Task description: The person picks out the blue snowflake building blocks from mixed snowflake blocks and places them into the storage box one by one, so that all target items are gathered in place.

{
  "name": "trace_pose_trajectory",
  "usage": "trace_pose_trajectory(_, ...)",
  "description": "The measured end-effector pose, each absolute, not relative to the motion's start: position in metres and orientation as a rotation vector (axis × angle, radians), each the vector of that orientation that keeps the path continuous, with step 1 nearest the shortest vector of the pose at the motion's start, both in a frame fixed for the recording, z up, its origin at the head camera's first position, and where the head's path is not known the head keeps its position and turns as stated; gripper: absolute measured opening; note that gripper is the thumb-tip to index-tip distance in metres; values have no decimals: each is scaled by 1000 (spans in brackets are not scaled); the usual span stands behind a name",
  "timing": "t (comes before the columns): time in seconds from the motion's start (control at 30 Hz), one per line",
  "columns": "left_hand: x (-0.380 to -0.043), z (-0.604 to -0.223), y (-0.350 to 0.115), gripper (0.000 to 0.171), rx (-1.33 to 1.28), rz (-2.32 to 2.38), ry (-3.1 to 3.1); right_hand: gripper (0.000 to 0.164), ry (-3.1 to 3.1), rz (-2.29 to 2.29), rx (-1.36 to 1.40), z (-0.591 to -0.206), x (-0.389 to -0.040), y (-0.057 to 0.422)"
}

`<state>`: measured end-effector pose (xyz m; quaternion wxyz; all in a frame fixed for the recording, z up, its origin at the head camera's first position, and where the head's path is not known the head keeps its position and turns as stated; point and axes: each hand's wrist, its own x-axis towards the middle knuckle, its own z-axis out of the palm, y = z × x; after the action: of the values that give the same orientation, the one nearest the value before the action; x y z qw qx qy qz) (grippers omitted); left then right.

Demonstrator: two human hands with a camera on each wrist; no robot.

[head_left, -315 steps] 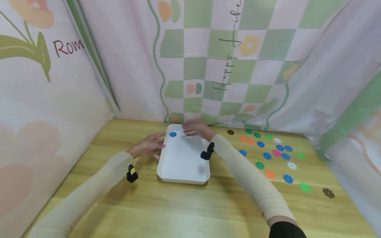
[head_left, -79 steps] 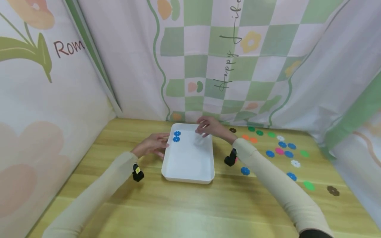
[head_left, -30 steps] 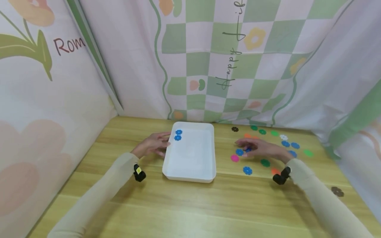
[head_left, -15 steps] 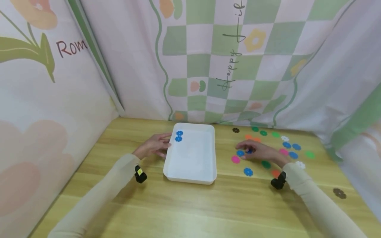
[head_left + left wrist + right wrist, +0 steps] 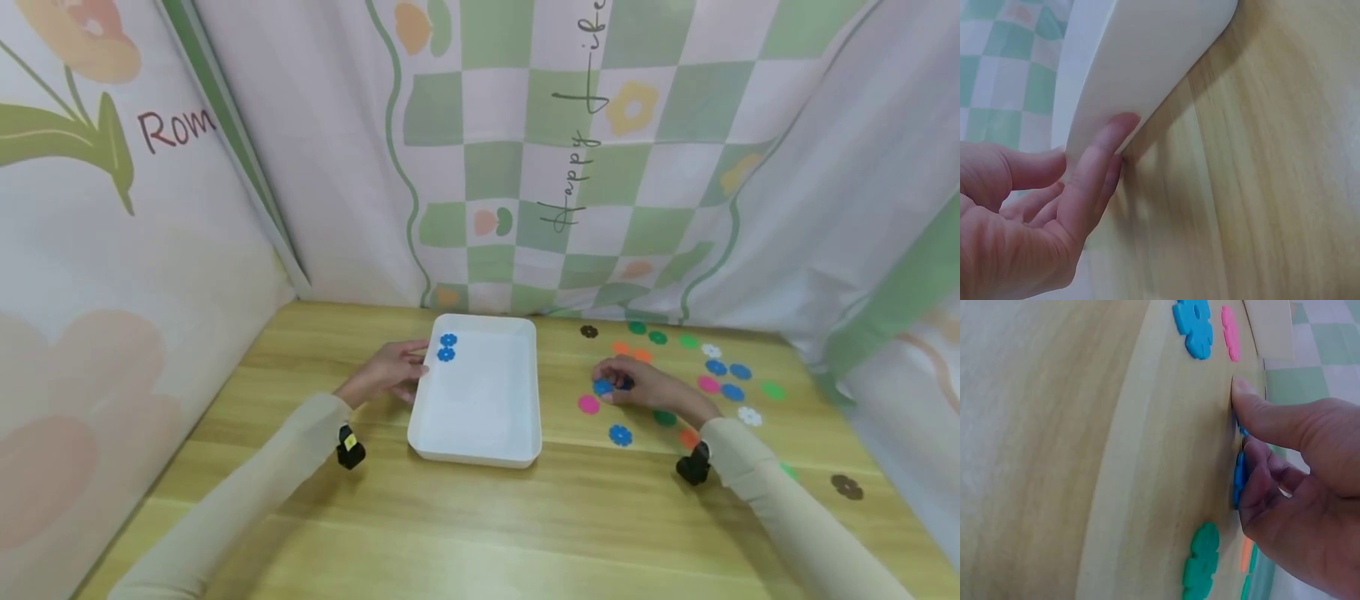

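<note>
In the head view, cursive on the far curtain [image 5: 495, 167] reads "Happy" with a partly cropped second word; the left curtain [image 5: 75, 267] shows "Rom". Two blue flower pieces [image 5: 446, 355] lie at the far left of a white tray [image 5: 480, 408]; others scatter right.

Left wrist view: the left hand [image 5: 1029, 231], fingers apart, touches the tray's side.

Right wrist view: the right hand's [image 5: 1319, 481] thumb and bent fingers surround blue discs [image 5: 1239, 478]; any grip cannot be told.

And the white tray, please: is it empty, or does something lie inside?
Not empty: in the head view, two blue flower pieces lie in the white tray, near its far left corner.
</note>
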<state>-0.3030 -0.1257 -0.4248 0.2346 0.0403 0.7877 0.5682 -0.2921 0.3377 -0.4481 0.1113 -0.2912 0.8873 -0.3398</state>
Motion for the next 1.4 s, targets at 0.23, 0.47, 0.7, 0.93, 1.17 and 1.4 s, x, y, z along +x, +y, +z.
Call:
trace_pose_trajectory(0.23, -298, -421, -126, 61, 151, 1563, 2189, 22, 2662, -905, -875, -439, -290, 328)
trace_pose_trajectory(0.47, -298, -422, -127, 61, 159, 1561, 2192, 19, 2713, -832, -748, -434, -291, 323)
trace_pose_trajectory(0.7, -301, -425, -125, 61, 176, 1541, 2208, 15, 2704, -961, -625, -418, -292, 322)
trace_pose_trajectory(0.93, -300, -425, -126, 58, 192, 1536, 2223, 28, 2555, -1222, -390, -394, -295, 303)
trace_pose_trajectory(1.17, -299, -420, -124, 58, 242, 1537, 2234, 32, 2407, -1438, -267, -389, -300, 274)
trace_pose_trajectory(1.4, -299, -421, -125, 58, 237, 1555, 2211, 39, 2256, -1532, -273, -390, -305, 250)
